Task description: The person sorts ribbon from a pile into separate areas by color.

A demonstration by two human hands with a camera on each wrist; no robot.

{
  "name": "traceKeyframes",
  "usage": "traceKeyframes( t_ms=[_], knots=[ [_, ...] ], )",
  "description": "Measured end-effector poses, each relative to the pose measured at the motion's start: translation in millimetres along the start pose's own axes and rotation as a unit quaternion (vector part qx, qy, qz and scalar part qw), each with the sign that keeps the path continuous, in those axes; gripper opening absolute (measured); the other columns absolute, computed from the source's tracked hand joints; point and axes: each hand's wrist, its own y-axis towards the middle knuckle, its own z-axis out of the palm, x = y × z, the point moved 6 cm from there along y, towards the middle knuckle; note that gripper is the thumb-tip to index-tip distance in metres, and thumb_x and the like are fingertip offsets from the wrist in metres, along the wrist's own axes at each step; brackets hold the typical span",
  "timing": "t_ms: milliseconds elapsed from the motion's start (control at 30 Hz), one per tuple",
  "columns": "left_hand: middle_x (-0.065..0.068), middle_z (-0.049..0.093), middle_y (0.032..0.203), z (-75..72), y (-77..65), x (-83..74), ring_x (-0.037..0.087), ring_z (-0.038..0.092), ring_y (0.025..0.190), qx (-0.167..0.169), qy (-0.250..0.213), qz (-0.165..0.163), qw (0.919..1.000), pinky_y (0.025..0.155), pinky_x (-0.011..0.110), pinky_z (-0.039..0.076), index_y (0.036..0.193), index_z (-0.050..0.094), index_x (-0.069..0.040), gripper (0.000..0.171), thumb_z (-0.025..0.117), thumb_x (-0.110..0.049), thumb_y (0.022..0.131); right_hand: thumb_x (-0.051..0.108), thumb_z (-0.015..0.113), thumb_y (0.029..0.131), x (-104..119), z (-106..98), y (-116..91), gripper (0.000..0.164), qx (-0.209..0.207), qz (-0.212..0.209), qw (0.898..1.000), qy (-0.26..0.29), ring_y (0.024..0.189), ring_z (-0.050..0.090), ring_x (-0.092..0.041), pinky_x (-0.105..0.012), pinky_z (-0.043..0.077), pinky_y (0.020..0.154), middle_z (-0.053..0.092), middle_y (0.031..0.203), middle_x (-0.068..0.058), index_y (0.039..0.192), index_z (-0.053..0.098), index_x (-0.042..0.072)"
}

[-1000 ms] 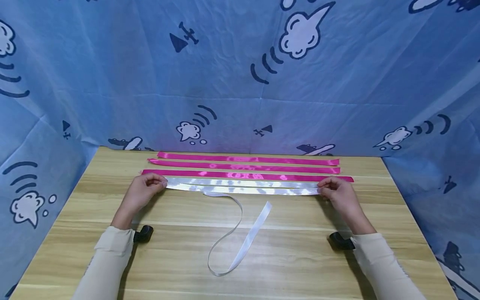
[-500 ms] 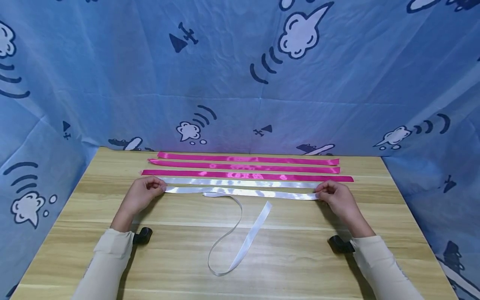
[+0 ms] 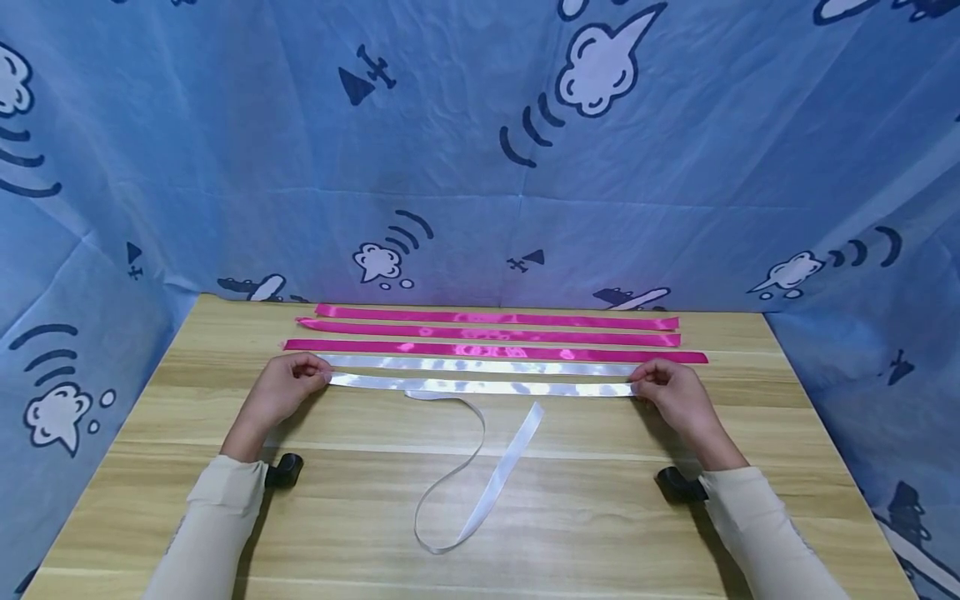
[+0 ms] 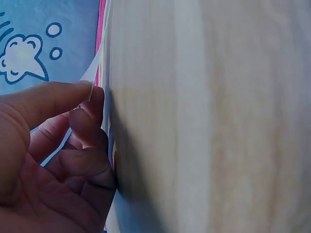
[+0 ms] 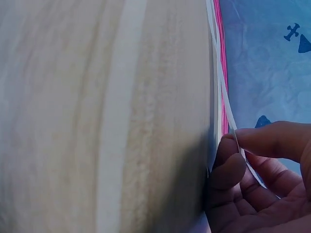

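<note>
A white satin ribbon (image 3: pixel 480 386) is stretched sideways between the two hands in the head view. My left hand (image 3: pixel 283 385) pinches its left end between thumb and forefinger, and my right hand (image 3: pixel 670 392) pinches the right end the same way. In the left wrist view the ribbon's end rises off the table to the thumb (image 4: pixel 58 97); the right wrist view has its other end lifted likewise. Just behind it lies a second white ribbon (image 3: pixel 480 365), flat and parallel. A third white ribbon (image 3: pixel 501 475) lies loosely curved in front, its far end right by the stretched one.
Three pink ribbons (image 3: pixel 495 352) lie in parallel rows toward the back of the wooden table (image 3: pixel 570 533). A blue printed cloth (image 3: pixel 450 150) hangs behind and at both sides. Each wrist wears a black camera (image 3: pixel 285 472).
Both hands have drawn slightly toward the person with the held ribbon, opening a gap between it and the white ribbon behind. Over the last half second they have barely moved.
</note>
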Motion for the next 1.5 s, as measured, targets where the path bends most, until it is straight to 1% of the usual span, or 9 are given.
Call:
traceKeyframes(
  t_ms=[200, 400, 667, 900, 1000, 1167, 1267, 1433, 1500],
  knots=[
    [0.017, 0.072, 0.104, 0.2, -0.1, -2.0, 0.019, 0.057, 0.087, 0.002, 0.003, 0.001, 1.0000, 0.077, 0.028, 0.046, 0.109, 0.073, 0.002, 0.016, 0.066, -0.010, 0.103, -0.004, 0.063, 0.098, -0.5, -1.6, 1.2, 0.012, -0.007, 0.000, 1.000, -0.011, 0.071, 0.055, -0.010, -0.024, 0.051, 0.060, 0.066, 0.087, -0.008, 0.107, 0.066, -0.010],
    [0.017, 0.072, 0.106, 2.3, 1.3, -3.9, 0.023, 0.059, 0.090, 0.000, 0.012, 0.001, 0.9999, 0.081, 0.031, 0.046, 0.109, 0.074, 0.000, 0.015, 0.065, -0.011, 0.103, -0.003, 0.062, 0.099, -0.8, -2.7, 1.6, 0.011, -0.016, 0.002, 1.000, -0.022, 0.070, 0.056, -0.012, -0.025, 0.051, 0.059, 0.066, 0.090, -0.012, 0.107, 0.067, -0.009],
    [0.016, 0.071, 0.107, 4.5, 2.6, -1.7, 0.025, 0.057, 0.092, 0.006, 0.005, -0.008, 0.9999, 0.081, 0.033, 0.045, 0.110, 0.073, -0.001, 0.016, 0.065, -0.012, 0.103, -0.001, 0.062, 0.099, -2.8, -3.7, 1.0, 0.013, -0.021, 0.005, 1.000, -0.021, 0.071, 0.055, -0.011, -0.024, 0.051, 0.059, 0.066, 0.092, -0.011, 0.108, 0.066, -0.009],
    [0.017, 0.070, 0.114, -1.5, -0.9, 0.5, 0.025, 0.057, 0.095, 0.003, -0.004, -0.011, 0.9999, 0.083, 0.032, 0.045, 0.116, 0.073, -0.002, 0.019, 0.065, -0.014, 0.103, 0.002, 0.064, 0.099, -5.9, -13.5, -1.3, 0.015, -0.047, 0.007, 0.998, -0.032, 0.070, 0.055, -0.011, -0.025, 0.050, 0.057, 0.067, 0.094, -0.014, 0.110, 0.067, -0.009],
    [0.018, 0.070, 0.115, -5.4, -2.6, 1.8, 0.023, 0.058, 0.094, -0.004, 0.000, -0.010, 0.9999, 0.081, 0.030, 0.046, 0.117, 0.072, -0.002, 0.020, 0.065, -0.016, 0.104, 0.004, 0.065, 0.100, -5.4, -18.5, -2.9, 0.015, -0.061, 0.004, 0.997, -0.047, 0.073, 0.055, -0.011, -0.024, 0.051, 0.057, 0.067, 0.099, -0.015, 0.110, 0.068, -0.007],
    [0.019, 0.070, 0.116, -10.6, -5.4, 1.6, 0.020, 0.058, 0.089, -0.015, -0.007, -0.007, 0.9998, 0.073, 0.025, 0.048, 0.119, 0.071, -0.001, 0.023, 0.068, -0.017, 0.103, 0.006, 0.067, 0.100, -1.7, -23.6, -6.6, 0.017, -0.076, 0.002, 0.996, -0.044, 0.074, 0.055, -0.010, -0.025, 0.053, 0.057, 0.066, 0.100, -0.016, 0.110, 0.067, -0.008],
    [0.019, 0.069, 0.116, -14.2, -8.5, -0.6, 0.020, 0.057, 0.087, -0.027, -0.007, -0.004, 0.9996, 0.069, 0.024, 0.048, 0.120, 0.070, -0.001, 0.025, 0.069, -0.017, 0.102, 0.007, 0.068, 0.099, 3.4, -25.2, -9.6, 0.019, -0.086, 0.000, 0.995, -0.053, 0.079, 0.055, -0.011, -0.023, 0.051, 0.060, 0.066, 0.102, -0.016, 0.111, 0.067, -0.007],
    [0.020, 0.068, 0.114, -18.8, -15.6, -11.0, 0.021, 0.059, 0.085, -0.047, -0.007, 0.019, 0.9987, 0.064, 0.025, 0.047, 0.120, 0.070, -0.001, 0.023, 0.069, -0.013, 0.101, 0.007, 0.070, 0.097, 18.3, -25.5, -16.8, 0.019, -0.109, -0.021, 0.991, -0.071, 0.093, 0.056, -0.019, -0.017, 0.046, 0.064, 0.067, 0.108, -0.020, 0.112, 0.070, -0.005],
    [0.019, 0.068, 0.110, -17.7, -18.8, -18.2, 0.021, 0.059, 0.084, -0.044, -0.011, 0.034, 0.9984, 0.063, 0.025, 0.047, 0.120, 0.070, -0.001, 0.023, 0.069, -0.012, 0.101, 0.006, 0.070, 0.096, 25.9, -23.7, -20.8, 0.019, -0.117, -0.037, 0.990, -0.070, 0.093, 0.056, -0.017, -0.017, 0.045, 0.066, 0.068, 0.107, -0.020, 0.111, 0.070, -0.005]
  ],
)
